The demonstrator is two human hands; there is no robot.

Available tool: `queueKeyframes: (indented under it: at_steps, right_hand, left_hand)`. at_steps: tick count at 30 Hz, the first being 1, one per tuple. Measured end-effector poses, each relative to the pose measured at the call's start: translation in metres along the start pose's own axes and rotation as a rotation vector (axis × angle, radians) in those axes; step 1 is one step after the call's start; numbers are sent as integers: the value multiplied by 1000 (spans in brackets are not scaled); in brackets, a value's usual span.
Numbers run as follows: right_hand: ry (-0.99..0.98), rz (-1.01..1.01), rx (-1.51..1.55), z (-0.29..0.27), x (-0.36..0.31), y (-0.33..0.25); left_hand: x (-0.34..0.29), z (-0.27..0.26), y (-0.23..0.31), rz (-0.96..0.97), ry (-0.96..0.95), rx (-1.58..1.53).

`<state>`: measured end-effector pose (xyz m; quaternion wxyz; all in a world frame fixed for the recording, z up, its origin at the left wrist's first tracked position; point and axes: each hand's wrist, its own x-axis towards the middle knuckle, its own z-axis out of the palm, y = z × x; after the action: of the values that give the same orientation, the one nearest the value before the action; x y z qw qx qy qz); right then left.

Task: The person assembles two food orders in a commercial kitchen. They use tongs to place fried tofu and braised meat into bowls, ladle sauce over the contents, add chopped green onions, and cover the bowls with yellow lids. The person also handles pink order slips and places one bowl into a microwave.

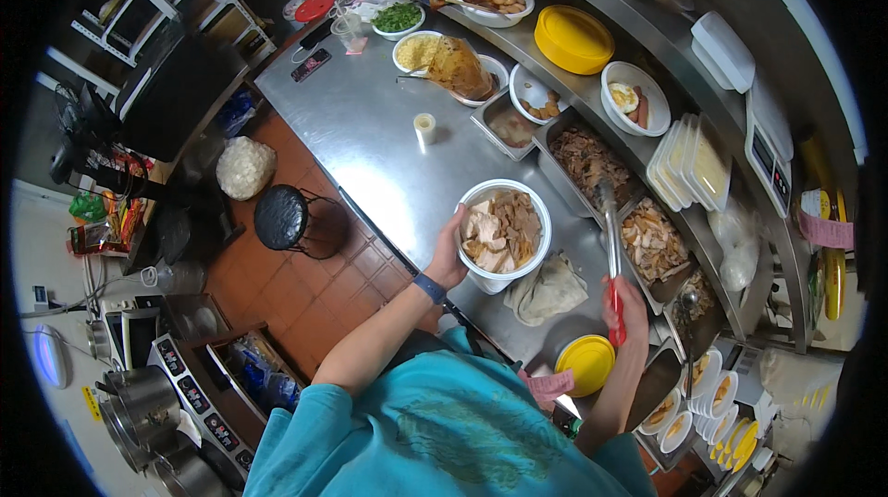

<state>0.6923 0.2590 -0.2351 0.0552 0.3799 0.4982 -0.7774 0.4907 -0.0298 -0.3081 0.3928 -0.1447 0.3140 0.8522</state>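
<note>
My left hand (pixel 449 252) is closed on the side of a white round bowl (pixel 545 236), which holds sliced pale meat (pixel 486 233) and browner pieces. In my right hand (pixel 624 312) is a pair of metal tongs (pixel 610 229) with a red grip, the fingers wrapped round it. The tips of the tongs reach into a steel pan (pixel 555 164) of dark shredded meat (pixel 585 156). Whether they pinch any meat I cannot tell. Beside that pan lies another with lighter sliced meat (pixel 650 240). A crumpled cloth (pixel 548 291) rests on the counter beside the bowl.
The steel counter (pixel 314 118) carries bowls of chopped greens (pixel 398 18) and yellow bits (pixel 419 53), and a small cup (pixel 425 127). A shelf at right holds a yellow lid (pixel 573 38) and a bowl with egg (pixel 635 99). A black stool (pixel 281 217) stands on the tiled floor.
</note>
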Motion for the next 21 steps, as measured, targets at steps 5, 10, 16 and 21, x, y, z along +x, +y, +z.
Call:
queueKeyframes:
  at_steps: [5, 10, 16, 21]
  right_hand:
    - [83, -10, 292, -3, 111, -7]
    - [127, -96, 242, -22, 184, -9]
    - [295, -221, -78, -51, 232, -5]
    - [663, -671, -915, 52, 169, -55]
  left_hand:
    - [-30, -5, 21, 12, 22, -16]
    - [-96, -33, 58, 177, 181, -74]
    - [-197, -102, 95, 454, 265, -393]
    - [-261, -159, 135, 734, 365, -620]
